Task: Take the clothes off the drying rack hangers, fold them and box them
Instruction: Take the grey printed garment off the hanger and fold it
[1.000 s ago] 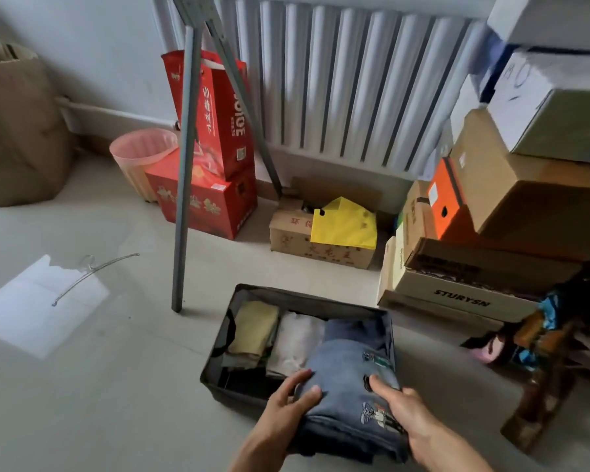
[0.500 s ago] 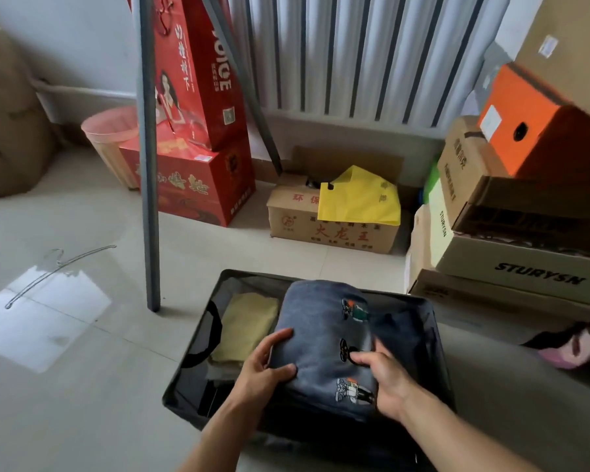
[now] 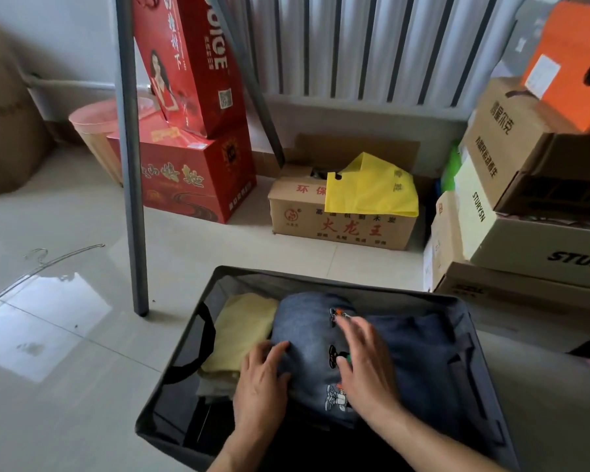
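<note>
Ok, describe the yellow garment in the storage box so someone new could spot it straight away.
Find the dark fabric storage box on the tiled floor, near the grey rack leg. Along its left wall lies the pale yellow folded garment, left of the blue denim garment under both hands. It is the only yellow garment there.

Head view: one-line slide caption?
Both hands, left and right, press folded jeans flat into the black box beside a yellow garment.

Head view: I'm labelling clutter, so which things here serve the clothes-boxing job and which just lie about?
Job: left hand and right hand pressing the folded denim garment; yellow garment; black storage box; wire hanger; rack leg.

Lying about: red boxes; yellow bag; pink basket; orange box.
</note>
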The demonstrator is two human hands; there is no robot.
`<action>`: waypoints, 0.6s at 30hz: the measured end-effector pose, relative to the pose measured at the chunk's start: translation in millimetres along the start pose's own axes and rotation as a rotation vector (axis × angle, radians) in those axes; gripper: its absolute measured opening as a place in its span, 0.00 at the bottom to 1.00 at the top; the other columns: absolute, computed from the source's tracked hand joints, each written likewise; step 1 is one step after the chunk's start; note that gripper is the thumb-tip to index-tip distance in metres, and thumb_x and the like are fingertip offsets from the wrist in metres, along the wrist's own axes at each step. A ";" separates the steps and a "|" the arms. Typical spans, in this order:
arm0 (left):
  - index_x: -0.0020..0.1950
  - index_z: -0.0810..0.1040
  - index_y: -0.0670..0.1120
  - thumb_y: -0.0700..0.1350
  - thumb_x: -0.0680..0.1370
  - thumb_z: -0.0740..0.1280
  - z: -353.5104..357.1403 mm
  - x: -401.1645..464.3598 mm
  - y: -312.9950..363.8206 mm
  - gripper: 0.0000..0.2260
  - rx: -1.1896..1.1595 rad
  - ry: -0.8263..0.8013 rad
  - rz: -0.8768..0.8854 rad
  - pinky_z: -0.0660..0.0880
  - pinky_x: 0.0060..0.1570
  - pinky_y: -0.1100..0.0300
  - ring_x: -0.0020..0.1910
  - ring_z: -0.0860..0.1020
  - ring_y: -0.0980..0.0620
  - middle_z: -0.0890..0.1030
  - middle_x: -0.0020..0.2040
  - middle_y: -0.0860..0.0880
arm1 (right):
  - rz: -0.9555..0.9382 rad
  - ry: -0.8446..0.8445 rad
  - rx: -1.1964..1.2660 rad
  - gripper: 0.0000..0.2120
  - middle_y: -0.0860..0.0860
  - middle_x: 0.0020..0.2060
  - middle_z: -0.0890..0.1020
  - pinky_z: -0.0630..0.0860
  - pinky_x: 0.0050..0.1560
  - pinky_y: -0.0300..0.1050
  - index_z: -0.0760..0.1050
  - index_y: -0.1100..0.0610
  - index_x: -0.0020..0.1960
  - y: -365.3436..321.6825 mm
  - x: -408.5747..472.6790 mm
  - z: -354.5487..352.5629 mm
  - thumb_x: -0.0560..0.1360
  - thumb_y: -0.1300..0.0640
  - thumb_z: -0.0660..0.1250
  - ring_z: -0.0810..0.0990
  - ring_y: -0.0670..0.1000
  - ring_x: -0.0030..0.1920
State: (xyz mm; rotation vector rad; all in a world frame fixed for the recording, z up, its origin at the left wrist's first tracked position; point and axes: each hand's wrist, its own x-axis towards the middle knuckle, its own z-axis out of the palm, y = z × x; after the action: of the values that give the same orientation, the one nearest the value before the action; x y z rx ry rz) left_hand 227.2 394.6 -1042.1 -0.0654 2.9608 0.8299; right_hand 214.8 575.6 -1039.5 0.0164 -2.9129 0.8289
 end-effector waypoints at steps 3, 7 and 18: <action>0.74 0.67 0.59 0.45 0.79 0.64 -0.9 5.3 -2.8 0.24 0.074 -0.094 0.095 0.58 0.69 0.66 0.69 0.64 0.53 0.66 0.72 0.57 | -0.102 -0.233 -0.184 0.28 0.50 0.75 0.64 0.65 0.72 0.48 0.64 0.50 0.74 0.8 6.8 0.5 0.76 0.60 0.65 0.66 0.53 0.73; 0.76 0.64 0.56 0.40 0.79 0.61 -4.0 17.5 -3.3 0.26 0.109 -0.260 0.043 0.53 0.71 0.65 0.73 0.62 0.50 0.63 0.76 0.53 | -0.010 -0.462 -0.188 0.28 0.45 0.79 0.50 0.49 0.77 0.45 0.51 0.46 0.79 -3.9 15.4 -9.8 0.82 0.58 0.54 0.51 0.48 0.78; 0.71 0.72 0.48 0.44 0.78 0.68 -54.9 -30.3 66.3 0.21 -0.522 -0.262 -0.338 0.71 0.67 0.52 0.65 0.75 0.47 0.75 0.68 0.45 | 0.202 -0.146 0.162 0.21 0.48 0.70 0.71 0.65 0.69 0.47 0.70 0.51 0.71 -58.4 -18.0 -57.5 0.78 0.61 0.60 0.67 0.52 0.69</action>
State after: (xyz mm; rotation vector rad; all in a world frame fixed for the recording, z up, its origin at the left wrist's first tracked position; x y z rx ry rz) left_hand 250.7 423.3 -958.7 -0.4295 2.3304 1.3974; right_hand 241.2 555.8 -962.3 -0.2152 -3.0099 1.1397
